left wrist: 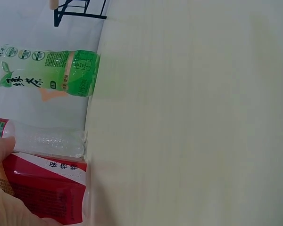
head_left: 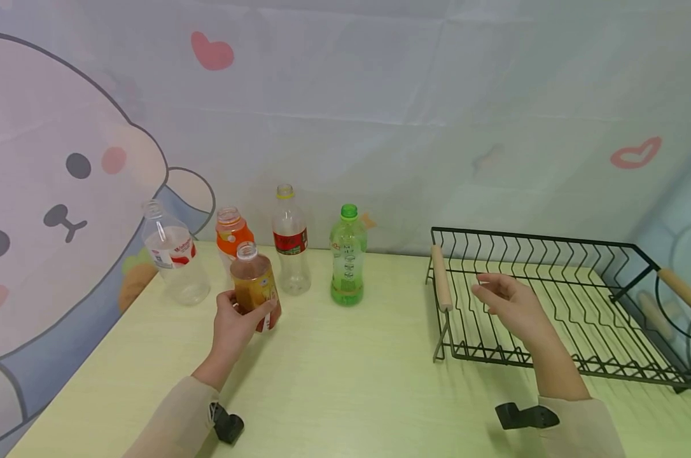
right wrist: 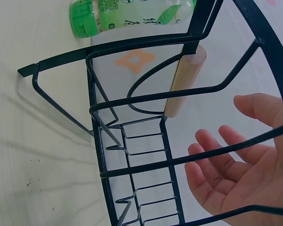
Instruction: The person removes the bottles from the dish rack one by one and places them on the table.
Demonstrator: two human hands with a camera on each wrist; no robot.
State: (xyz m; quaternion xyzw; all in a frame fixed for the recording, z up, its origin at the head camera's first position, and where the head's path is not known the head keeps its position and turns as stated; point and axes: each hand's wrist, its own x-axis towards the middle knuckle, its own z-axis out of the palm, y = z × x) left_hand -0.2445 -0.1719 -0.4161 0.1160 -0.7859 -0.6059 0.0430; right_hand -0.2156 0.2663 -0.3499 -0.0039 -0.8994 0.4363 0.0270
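My left hand (head_left: 235, 326) grips a small clear bottle with a red and yellow label (head_left: 252, 281), thumb on one side and fingers on the other. In the left wrist view, that bottle's red label (left wrist: 47, 190) shows close up. Beside it stand an orange-labelled bottle (head_left: 231, 236), partly hidden, and a clear bottle with a red label (head_left: 291, 251). A green tea bottle (head_left: 348, 254) stands upright to the right. Over the black wire dish rack (head_left: 483, 353) hovers my right hand (head_left: 517, 312), fingers loosely bent and holding nothing; in the right wrist view its palm (right wrist: 247, 183) appears behind the wires.
A clear bottle with a white and red label (head_left: 176, 254) stands at the far left of the table (head_left: 345, 381). The rack has wooden handles (head_left: 441, 278) at its sides. Behind the table hangs a patterned cloth (head_left: 345, 127).
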